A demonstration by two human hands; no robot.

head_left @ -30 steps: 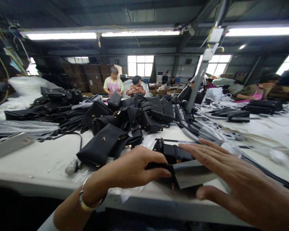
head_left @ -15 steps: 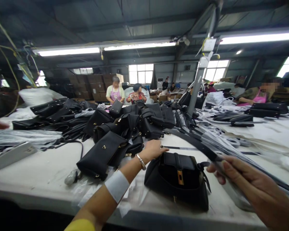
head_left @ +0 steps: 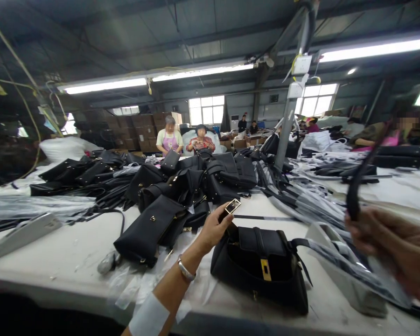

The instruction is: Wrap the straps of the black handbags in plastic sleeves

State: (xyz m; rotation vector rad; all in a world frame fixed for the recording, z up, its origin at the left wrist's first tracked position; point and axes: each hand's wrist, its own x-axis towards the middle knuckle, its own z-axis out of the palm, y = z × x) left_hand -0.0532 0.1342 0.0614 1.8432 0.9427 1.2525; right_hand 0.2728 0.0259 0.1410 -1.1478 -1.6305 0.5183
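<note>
A black handbag point(head_left: 259, 270) with a gold clasp stands at the table's front edge, its mouth gaping. My left hand point(head_left: 215, 224) is just beyond the bag's left corner, fingers closed on a black strap end with a gold buckle point(head_left: 233, 206). At the right, my right hand point(head_left: 388, 247) is blurred and closed round a dark strap point(head_left: 355, 186) that rises above it. Another strap point(head_left: 301, 242), partly wrapped in clear plastic, runs from the bag's right side toward my right hand.
Black handbags point(head_left: 150, 228) are heaped left and behind. A grey-white bin point(head_left: 357, 289) stands right of the bag, a plastic tray point(head_left: 24, 233) at far left. A metal post point(head_left: 285, 135) rises behind. Several people are across the table.
My left hand has closed on the buckled strap end, which now shows above its fingers. My right hand has moved right, and its strap now points upward. The bin is more exposed.
</note>
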